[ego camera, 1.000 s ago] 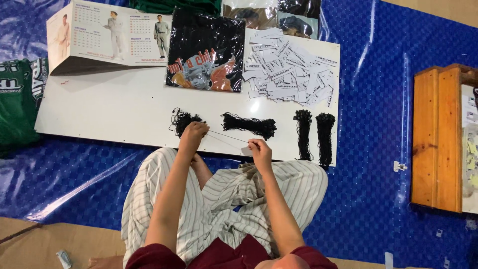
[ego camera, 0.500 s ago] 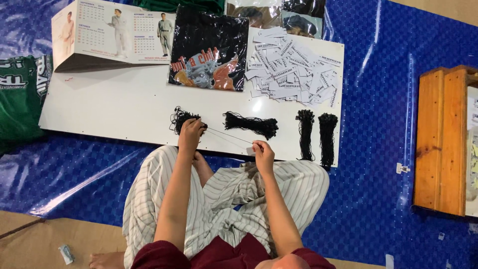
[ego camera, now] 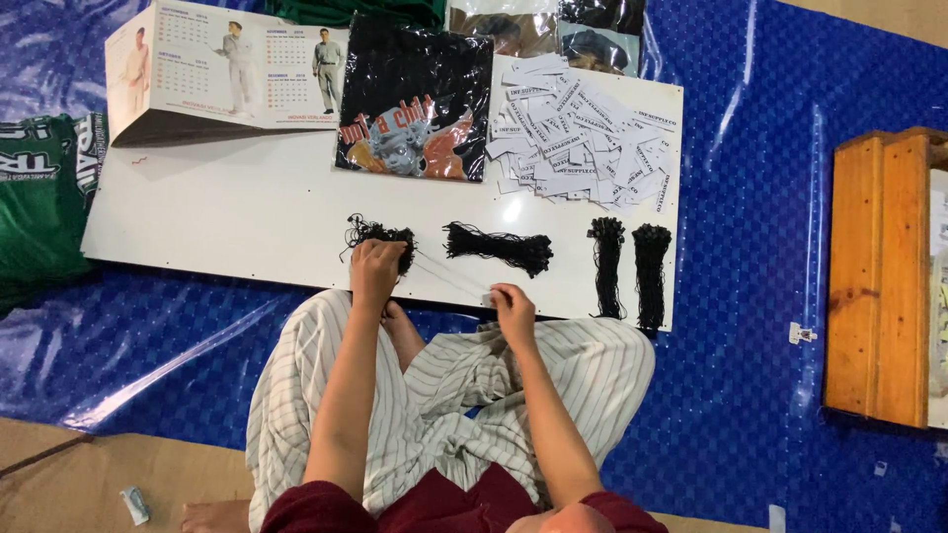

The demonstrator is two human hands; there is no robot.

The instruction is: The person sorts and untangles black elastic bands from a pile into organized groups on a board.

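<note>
- Seen from above, a seated person in striped trousers works at a white board (ego camera: 227, 222) lying on a blue tarpaulin (ego camera: 750, 296).
- The left hand (ego camera: 377, 268), centre frame, rests on a tangled black cord bundle (ego camera: 375, 235), fingers curled narrowly around cords.
- The right hand (ego camera: 513, 304), just right of centre, pinches a small pale tag (ego camera: 488, 297) between closed fingertips.
- A thin string (ego camera: 444, 276) runs taut between both hands.
- More black cord bundles (ego camera: 499, 247) lie to the right; a pile of paper tags (ego camera: 583, 143) sits upper right.
</note>
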